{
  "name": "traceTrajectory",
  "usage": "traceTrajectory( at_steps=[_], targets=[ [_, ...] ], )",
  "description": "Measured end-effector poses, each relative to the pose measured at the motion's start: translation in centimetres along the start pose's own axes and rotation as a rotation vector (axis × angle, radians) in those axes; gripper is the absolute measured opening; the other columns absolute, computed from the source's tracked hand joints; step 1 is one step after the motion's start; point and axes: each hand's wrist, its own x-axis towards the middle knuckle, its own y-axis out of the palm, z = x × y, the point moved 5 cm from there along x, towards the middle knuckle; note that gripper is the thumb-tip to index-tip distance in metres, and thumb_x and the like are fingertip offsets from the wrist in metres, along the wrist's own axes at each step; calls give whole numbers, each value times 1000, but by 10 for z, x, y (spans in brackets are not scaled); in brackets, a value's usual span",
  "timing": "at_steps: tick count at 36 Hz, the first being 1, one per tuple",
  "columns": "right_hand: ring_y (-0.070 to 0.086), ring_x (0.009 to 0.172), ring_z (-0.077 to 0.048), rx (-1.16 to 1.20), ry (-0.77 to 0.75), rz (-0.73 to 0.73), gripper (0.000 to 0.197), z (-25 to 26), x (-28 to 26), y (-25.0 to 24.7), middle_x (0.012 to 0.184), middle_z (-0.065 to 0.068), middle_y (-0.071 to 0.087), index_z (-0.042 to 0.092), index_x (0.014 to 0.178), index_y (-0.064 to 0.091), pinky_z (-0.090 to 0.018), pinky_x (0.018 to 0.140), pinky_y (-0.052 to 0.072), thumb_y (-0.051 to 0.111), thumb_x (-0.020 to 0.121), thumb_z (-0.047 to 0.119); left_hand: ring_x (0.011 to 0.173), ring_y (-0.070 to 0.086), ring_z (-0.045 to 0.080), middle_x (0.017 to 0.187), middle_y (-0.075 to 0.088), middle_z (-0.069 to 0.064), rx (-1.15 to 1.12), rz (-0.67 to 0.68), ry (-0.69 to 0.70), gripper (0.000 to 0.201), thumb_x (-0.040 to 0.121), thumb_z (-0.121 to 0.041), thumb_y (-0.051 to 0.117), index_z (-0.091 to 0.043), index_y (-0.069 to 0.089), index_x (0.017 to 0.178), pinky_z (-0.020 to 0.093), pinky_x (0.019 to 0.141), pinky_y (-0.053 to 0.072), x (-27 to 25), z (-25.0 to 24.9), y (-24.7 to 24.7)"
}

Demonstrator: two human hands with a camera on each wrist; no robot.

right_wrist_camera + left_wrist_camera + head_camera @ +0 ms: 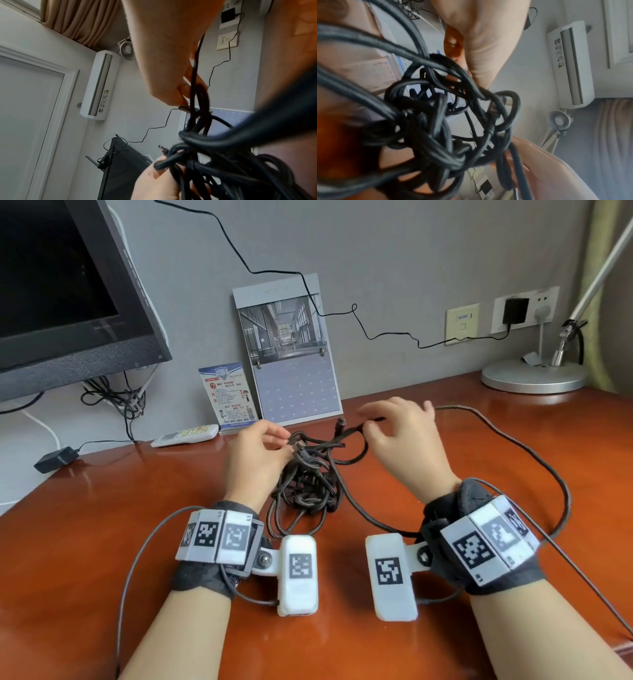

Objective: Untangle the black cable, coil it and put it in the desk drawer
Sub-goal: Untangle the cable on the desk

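Note:
The black cable (308, 477) lies in a tangled heap on the wooden desk (102, 529), between my two hands. My left hand (284, 441) pinches a strand at the heap's top left; the same knot (436, 121) fills the left wrist view below my fingers (479, 44). My right hand (368, 422) pinches a raised strand near a plug end. In the right wrist view its fingers (173, 83) hold that strand above the tangle (223, 169). One long loose length (548, 460) sweeps round the right side of the desk. No drawer is in view.
A monitor (68, 285) stands at the back left with its own wires under it. A calendar (291, 354), a leaflet (229, 395) and a remote (186, 434) sit along the wall. A power adapter (54, 459) lies far left, a lamp base (534, 374) back right.

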Motion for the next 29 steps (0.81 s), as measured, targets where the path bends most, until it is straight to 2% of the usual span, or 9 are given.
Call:
traceTrajectory(
  at_steps=[3,5,9,13,16,19,23,27,29],
  targets=[
    [59,88,-20,-31,-74,77,19,7,-3,8,93,2,63,16,95,69,-37,107,24,50,90,17,72,54,-12,72,62,-18,80,-9,73,19,76,-8,72,-26,64,77,0,60,34,-5,-14,2],
    [59,87,-19,-76,-108,103,17,8,-4,11,90,4,62,17,97,67,-35,95,34,52,89,20,72,55,-10,71,62,-19,121,-1,98,18,75,-11,72,-27,64,75,6,62,37,-8,-21,5],
    [54,91,-16,-96,-100,109,24,8,-5,11,84,9,58,24,113,57,-31,86,24,54,90,31,78,62,3,72,64,-17,126,6,120,20,74,-9,71,-27,63,71,23,72,48,-10,-27,8],
    [41,92,-12,-108,-143,155,18,12,-7,14,87,13,67,32,106,63,-32,87,18,54,91,37,80,62,3,76,66,-14,130,0,108,17,76,-10,71,-25,65,74,18,67,45,-10,-25,8],
    [30,89,-10,-131,-155,187,19,13,-8,18,86,15,61,29,92,70,-31,81,15,52,94,35,81,61,3,81,67,-12,143,-24,82,10,78,-13,70,-23,67,80,12,61,38,-10,-22,6],
    [30,88,-11,-63,-116,88,21,13,-5,12,80,13,55,22,84,69,-31,75,13,52,95,28,79,58,5,81,66,-12,160,-55,32,9,80,-16,71,-24,67,82,18,59,38,-9,-17,3],
    [36,86,-17,162,3,-124,24,9,-3,-4,75,9,53,22,70,53,-32,73,22,51,94,18,76,63,10,75,65,-9,105,-50,-27,25,82,0,63,-24,64,78,21,66,47,-2,-1,1],
    [42,74,-24,349,35,-339,23,-1,-1,-16,61,13,43,16,65,48,-28,64,22,47,87,19,68,57,1,72,60,-8,76,-43,-42,29,81,13,55,-13,67,84,0,57,41,1,6,0],
    [46,72,-19,425,47,-396,19,-3,-2,-17,63,15,45,16,70,53,-27,65,29,45,87,19,67,56,0,71,59,-7,70,-38,-41,32,80,16,51,-10,68,86,0,57,41,2,6,1]
  ],
)
